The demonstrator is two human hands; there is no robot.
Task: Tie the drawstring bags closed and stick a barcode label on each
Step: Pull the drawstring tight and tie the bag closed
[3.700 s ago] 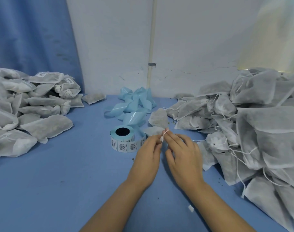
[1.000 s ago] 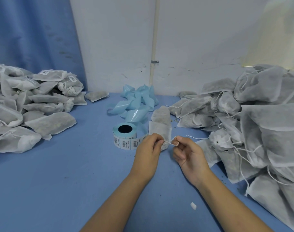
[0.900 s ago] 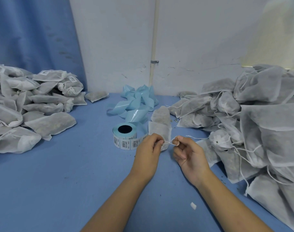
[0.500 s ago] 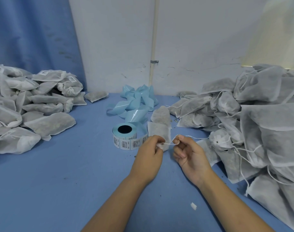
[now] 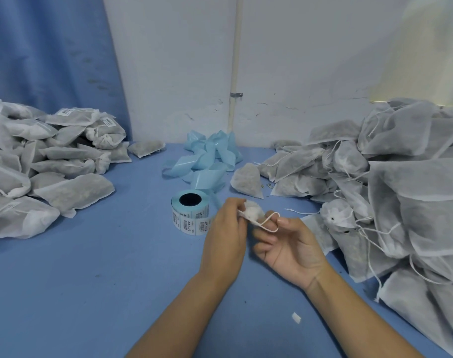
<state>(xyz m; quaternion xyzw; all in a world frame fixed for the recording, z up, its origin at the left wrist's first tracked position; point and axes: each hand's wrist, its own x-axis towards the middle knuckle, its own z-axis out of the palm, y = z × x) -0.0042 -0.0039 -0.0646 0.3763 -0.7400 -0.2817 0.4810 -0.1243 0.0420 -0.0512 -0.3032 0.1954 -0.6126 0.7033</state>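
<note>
My left hand (image 5: 224, 237) pinches the gathered white mouth of a drawstring bag (image 5: 251, 212) in the middle of the blue table. A loop of the white drawstring (image 5: 270, 223) runs from the bag's mouth around the fingertips of my right hand (image 5: 288, 248), which is palm up with curled fingers. The body of this bag is hidden behind my hands. A roll of barcode labels (image 5: 190, 214) stands just left of my left hand, and blue backing strip (image 5: 210, 158) lies bunched behind it.
A pile of labelled bags (image 5: 47, 161) fills the left side of the blue table (image 5: 91, 293). A bigger heap of bags with loose strings (image 5: 390, 192) covers the right side. One single bag (image 5: 247, 180) lies behind my hands. A small white scrap (image 5: 296, 317) lies near the front.
The bag has come up off the table with its mouth bunched in my left hand. My right hand has turned palm up and the drawstring now loops around its fingertips.
</note>
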